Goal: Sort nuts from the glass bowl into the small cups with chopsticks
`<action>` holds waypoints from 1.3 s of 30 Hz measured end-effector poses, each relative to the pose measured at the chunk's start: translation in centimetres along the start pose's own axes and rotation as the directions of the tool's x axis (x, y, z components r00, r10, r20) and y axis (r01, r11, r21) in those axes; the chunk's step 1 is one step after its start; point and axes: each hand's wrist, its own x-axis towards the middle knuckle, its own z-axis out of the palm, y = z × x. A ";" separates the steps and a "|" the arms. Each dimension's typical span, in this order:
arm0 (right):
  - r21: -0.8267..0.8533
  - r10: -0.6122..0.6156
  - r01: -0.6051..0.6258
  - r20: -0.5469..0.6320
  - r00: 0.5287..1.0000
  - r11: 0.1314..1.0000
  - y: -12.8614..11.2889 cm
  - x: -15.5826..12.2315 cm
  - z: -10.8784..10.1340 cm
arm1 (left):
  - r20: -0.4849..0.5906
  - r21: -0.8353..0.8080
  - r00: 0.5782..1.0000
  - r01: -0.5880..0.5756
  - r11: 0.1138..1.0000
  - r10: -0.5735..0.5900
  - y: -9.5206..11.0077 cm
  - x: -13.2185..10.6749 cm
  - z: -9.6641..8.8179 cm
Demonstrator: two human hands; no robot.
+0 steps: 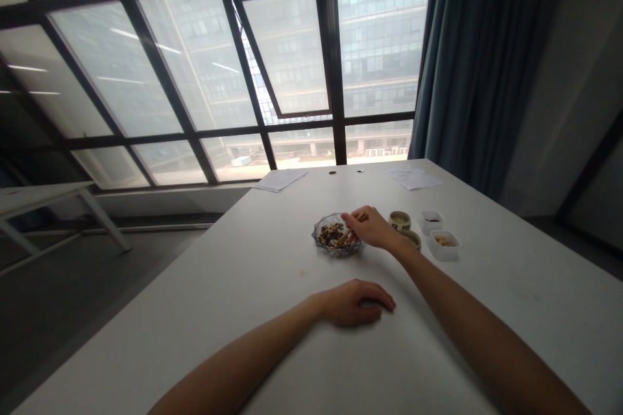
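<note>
Bare L hand (357,303) & bare R hand (372,228)

**Upper-floor office or meeting room**

A long white table (272,285) with loose papers (413,177) is placed under a large dark-framed window (331,58), upper frame; a multi-storey office block (379,26) is seen outside, and a teal curtain (477,58) is hung at upper right.

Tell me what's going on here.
A person's right hand pinches slim wooden sticks, probably chopsticks, over a cut-glass dish of dark and tan bits. The left hand rests on the white table. Small round cups and white square tubs stand beyond the right hand.
</note>
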 end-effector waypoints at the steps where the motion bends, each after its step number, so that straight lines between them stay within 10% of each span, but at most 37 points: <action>1: 0.003 0.004 -0.004 0.002 1.000 1.000 0.0 0.0 0.0 | 0.001 0.000 1.000 -0.001 1.000 0.001 0.0 0.0 0.0; 30: 0.171 0.066 -0.048 -0.101 0.993 0.984 1.6 0.5 1.8 | -0.002 -0.003 1.000 -0.018 1.000 0.018 -0.1 -0.1 -0.1; 39: 0.240 0.089 -0.008 -0.327 0.941 0.971 -1.6 0.4 -4.5 | -0.009 -0.001 1.000 -0.007 1.000 0.007 0.0 0.0 0.0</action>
